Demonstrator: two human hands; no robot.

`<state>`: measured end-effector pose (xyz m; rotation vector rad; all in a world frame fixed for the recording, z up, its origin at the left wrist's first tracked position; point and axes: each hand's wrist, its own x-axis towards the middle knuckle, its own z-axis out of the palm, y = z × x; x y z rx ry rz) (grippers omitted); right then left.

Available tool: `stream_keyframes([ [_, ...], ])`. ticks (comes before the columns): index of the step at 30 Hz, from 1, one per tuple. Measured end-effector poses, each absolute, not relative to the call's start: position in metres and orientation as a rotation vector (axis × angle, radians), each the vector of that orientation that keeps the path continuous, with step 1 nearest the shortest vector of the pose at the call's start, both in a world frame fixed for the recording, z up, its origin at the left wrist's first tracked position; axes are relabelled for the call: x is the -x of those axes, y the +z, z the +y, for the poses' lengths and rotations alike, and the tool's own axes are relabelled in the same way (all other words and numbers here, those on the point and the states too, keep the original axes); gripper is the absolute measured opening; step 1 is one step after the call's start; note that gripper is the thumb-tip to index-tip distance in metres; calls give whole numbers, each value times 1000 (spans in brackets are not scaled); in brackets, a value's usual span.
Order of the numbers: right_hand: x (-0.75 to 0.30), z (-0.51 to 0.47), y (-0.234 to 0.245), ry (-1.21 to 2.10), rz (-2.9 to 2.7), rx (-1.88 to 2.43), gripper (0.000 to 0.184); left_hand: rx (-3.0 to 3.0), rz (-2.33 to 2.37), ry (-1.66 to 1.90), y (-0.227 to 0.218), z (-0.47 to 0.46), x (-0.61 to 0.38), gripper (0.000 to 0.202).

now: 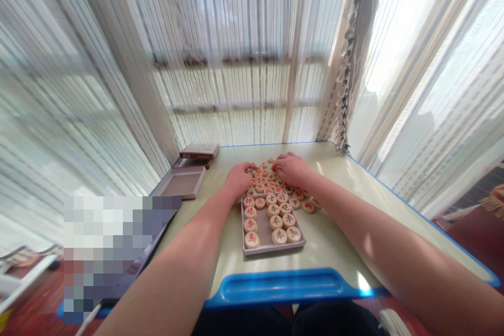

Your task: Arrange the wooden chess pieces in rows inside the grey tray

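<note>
A heap of round wooden xiangqi pieces (pixel 269 185) with red and black characters lies on the table. My left hand (pixel 238 178) is at the heap's left side, its thumb and fingertips closed around a piece at the edge. From the right, my right hand (pixel 292 169) reaches over the heap's far side with curled fingers; what lies under its fingertips is hidden. Nearer to me is a shallow open box (pixel 264 226). Inside it, red pieces (pixel 250 226) line the left side and top, and black pieces (pixel 279 236) stand in two columns on the right.
The pale table (pixel 338 252) has a blue rim with a molded tray groove (pixel 281 284) at the near edge. At the left lie an empty box lid (pixel 181 182) and stacked small boxes (pixel 199 150). A dark flat object (pixel 134 268) overlaps the left edge. Sheer curtains (pixel 244 84) hang behind.
</note>
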<state>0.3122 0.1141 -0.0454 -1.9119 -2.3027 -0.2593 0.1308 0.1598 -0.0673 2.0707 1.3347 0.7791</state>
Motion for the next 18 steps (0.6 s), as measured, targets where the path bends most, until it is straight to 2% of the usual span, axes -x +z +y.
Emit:
stream_keyframes([
  [9, -316, 115, -43, -130, -2187, 2014, 32, -2052, 1434, 768, -63, 156, -130, 38],
  [14, -315, 117, -42, 20, -2091, 2007, 31, -2096, 1355, 1075, -56, 152, -130, 30],
  [18, -311, 115, -42, 214, -1943, 1932, 26, -2073, 1321, 1083, -49, 146, -130, 28],
])
